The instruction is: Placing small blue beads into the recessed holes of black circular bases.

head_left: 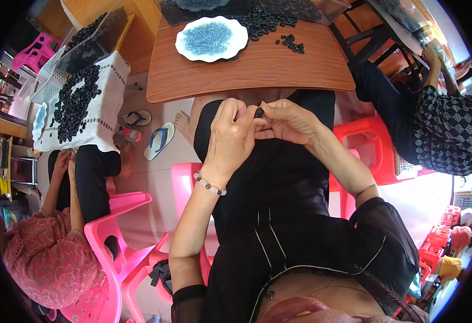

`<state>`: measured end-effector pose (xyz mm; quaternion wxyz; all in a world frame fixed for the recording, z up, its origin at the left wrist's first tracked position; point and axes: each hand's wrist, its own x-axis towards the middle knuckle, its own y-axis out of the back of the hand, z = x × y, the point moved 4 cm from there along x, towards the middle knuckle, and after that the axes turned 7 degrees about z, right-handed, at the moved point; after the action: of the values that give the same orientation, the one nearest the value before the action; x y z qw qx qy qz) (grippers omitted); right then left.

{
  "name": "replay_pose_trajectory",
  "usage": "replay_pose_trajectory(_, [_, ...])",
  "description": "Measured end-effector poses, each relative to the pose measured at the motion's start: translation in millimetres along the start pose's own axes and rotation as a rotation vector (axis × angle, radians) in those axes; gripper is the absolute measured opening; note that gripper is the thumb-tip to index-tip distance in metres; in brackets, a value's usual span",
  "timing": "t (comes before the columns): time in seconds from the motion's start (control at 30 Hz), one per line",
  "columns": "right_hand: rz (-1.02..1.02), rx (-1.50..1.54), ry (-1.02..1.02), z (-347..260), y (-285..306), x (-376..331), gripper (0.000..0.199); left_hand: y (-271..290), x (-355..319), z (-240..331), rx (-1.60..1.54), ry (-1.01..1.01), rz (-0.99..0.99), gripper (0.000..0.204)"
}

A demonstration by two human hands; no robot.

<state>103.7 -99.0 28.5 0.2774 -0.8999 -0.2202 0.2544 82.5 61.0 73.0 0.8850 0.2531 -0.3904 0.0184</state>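
Note:
Above my lap, just off the near edge of the wooden table (252, 67), my two hands meet at the fingertips. A small, shiny black piece (259, 112) sits between them, pinched by my right hand (291, 123). My left hand (230, 134), with a bead bracelet on its wrist, has its fingers curled in against the same piece. Any thread or tool there is too small to make out. On the table lies a white wavy-rimmed plate (241, 43) covered with tiny grey-blue grains. Beside it are a heap of small black pieces (263, 24) and a smaller cluster (292, 44).
At the left, a person in a red patterned top sits on a pink chair (115, 215) by a cloth-covered table (112, 97) with more black pieces. Another person sits at the right near a red stool (368, 134). Sandals (160, 141) lie on the floor.

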Motion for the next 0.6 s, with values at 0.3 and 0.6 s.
replay_pose_trajectory(0.3, [0.102,-0.172,0.008,-6.9,1.1,1.6,0.046,-7.0,-3.1,-11.5,-0.025,0.070,0.033,0.023])
replay_pose_trajectory(0.6, [0.285,-0.637,0.353,-27.2,-17.9,4.8,0.024,-2.3,-4.4,-15.5,0.168,0.033,0.081,0.026])
